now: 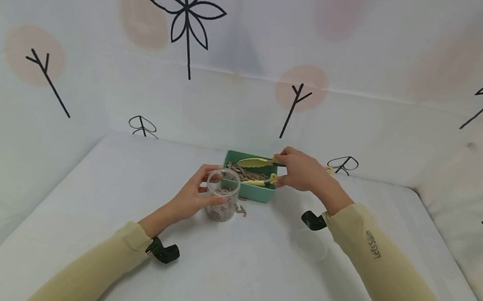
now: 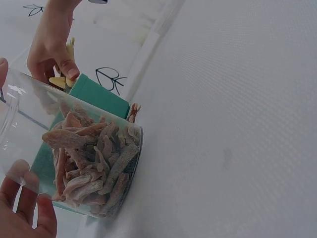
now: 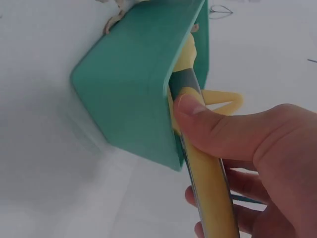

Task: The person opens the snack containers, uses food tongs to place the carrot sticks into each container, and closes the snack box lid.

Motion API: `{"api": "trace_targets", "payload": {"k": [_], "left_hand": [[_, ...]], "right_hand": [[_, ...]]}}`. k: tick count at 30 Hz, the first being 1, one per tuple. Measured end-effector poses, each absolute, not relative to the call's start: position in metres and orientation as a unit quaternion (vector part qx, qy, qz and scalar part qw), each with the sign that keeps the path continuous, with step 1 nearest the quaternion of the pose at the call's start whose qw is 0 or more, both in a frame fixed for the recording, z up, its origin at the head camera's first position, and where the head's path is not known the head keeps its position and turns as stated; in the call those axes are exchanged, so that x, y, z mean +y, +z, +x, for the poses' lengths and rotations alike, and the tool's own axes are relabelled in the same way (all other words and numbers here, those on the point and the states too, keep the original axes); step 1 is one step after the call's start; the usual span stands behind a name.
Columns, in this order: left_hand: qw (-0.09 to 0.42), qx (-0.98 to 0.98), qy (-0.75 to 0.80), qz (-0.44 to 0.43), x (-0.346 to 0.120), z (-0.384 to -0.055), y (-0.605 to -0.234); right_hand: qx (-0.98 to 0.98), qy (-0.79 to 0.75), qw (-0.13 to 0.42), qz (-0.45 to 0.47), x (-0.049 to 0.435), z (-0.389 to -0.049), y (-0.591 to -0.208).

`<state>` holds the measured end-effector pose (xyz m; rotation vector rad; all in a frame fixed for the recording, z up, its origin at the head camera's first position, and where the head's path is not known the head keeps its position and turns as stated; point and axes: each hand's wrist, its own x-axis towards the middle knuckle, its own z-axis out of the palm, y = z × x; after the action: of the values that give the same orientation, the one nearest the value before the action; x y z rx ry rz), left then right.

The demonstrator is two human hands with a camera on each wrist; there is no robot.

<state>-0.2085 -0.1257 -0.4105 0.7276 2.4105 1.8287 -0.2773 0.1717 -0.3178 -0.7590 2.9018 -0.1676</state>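
My left hand [image 1: 191, 195] grips a clear round jar [image 1: 223, 184] from its left side, thumb in front and fingers behind. Brownish dried strips [image 2: 94, 163] fill the lower part of the jar, which has no lid on. My right hand [image 1: 303, 171] holds yellow-and-metal tongs [image 3: 203, 163] by their arms. The tongs' yellow heads [image 1: 254, 162] reach into a green rectangular box [image 1: 259, 194] and stand spread apart over more of the strips [image 1: 245, 173]. The jar stands at the box's front left corner and overlaps it in the head view.
A few loose strips [image 1: 241, 210] lie on the white table just right of the jar. A clear round lid [image 1: 310, 245] lies flat under the right forearm. Behind the box rises a white cloth wall [image 1: 228, 109] with printed flowers.
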Motion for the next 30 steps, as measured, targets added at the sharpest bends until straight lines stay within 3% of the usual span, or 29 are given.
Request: {"api": "trace_targets", "payload": {"k": [7, 18, 30], "left_hand": [[0.011, 0.774, 0.584, 0.245, -0.126, -0.208, -0.408], [0.016, 0.770, 0.590, 0.241, -0.126, -0.208, -0.409], [0.028, 0.770, 0.592, 0.236, -0.126, -0.209, -0.408]], "right_hand": [[0.959, -0.045, 0.073, -0.272, 0.161, -0.285, -0.319], [0.958, -0.035, -0.014, -0.283, 0.167, -0.277, -0.332], [0.948, 0.035, -0.024, -0.316, 0.183, -0.280, -0.310]]}}
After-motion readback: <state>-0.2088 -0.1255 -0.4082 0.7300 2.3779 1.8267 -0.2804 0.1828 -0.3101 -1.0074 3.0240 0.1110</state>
